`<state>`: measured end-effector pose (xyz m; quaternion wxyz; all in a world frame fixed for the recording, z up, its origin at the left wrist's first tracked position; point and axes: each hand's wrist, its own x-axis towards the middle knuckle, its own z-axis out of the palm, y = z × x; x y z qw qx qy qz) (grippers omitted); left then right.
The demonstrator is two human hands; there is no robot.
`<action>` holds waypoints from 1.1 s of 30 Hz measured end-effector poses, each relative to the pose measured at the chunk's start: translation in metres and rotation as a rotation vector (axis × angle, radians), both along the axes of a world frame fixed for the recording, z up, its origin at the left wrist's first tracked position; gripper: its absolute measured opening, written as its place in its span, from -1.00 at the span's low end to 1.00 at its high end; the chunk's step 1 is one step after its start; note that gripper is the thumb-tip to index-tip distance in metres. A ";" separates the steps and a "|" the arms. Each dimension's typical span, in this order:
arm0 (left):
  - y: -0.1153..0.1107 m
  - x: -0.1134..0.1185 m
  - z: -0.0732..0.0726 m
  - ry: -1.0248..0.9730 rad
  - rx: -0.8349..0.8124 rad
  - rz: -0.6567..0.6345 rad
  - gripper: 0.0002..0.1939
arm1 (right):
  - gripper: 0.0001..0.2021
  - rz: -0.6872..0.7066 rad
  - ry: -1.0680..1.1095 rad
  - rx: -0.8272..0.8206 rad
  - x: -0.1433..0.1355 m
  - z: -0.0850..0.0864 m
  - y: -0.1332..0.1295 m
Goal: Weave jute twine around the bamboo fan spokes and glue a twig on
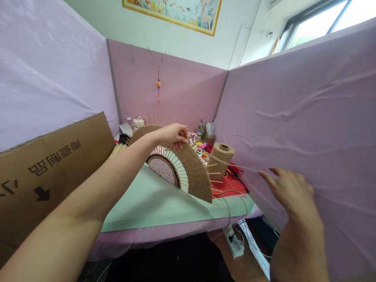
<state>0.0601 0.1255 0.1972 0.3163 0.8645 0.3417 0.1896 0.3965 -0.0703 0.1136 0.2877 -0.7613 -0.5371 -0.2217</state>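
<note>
A fan-shaped piece of woven brown cord on thin sticks (195,172), with a pink dotted half-round centre (161,169), stands tilted over the table. My left hand (174,134) grips its upper edge with the fingers closed. At the right, my right hand (286,188) is raised off the table, thumb and index finger close to the end of a thin strand (246,168); whether they pinch it is too blurred to tell. The strand runs left past a large spool of brown twine (221,156) towards the woven piece.
A cardboard box (58,168) leans at the left. Behind the woven piece lie colourful craft bits and a small potted plant (202,131). Loose twine hangs over the table's front edge above a power strip (235,242). Fabric-covered partitions (293,105) enclose the table.
</note>
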 end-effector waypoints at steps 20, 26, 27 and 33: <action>0.014 -0.009 -0.010 -0.030 -0.072 -0.109 -0.82 | -0.81 0.850 0.754 -0.175 -0.132 0.020 0.085; 0.011 -0.008 -0.008 -0.021 -0.065 -0.090 -0.84 | -0.85 0.891 0.725 -0.111 -0.133 0.028 0.082; 0.009 -0.008 -0.007 -0.019 -0.064 -0.087 -0.84 | -0.86 0.889 0.713 -0.099 -0.133 0.028 0.082; 0.003 -0.008 -0.005 -0.008 -0.040 -0.062 -0.84 | -0.83 0.874 0.739 -0.098 -0.128 0.038 0.079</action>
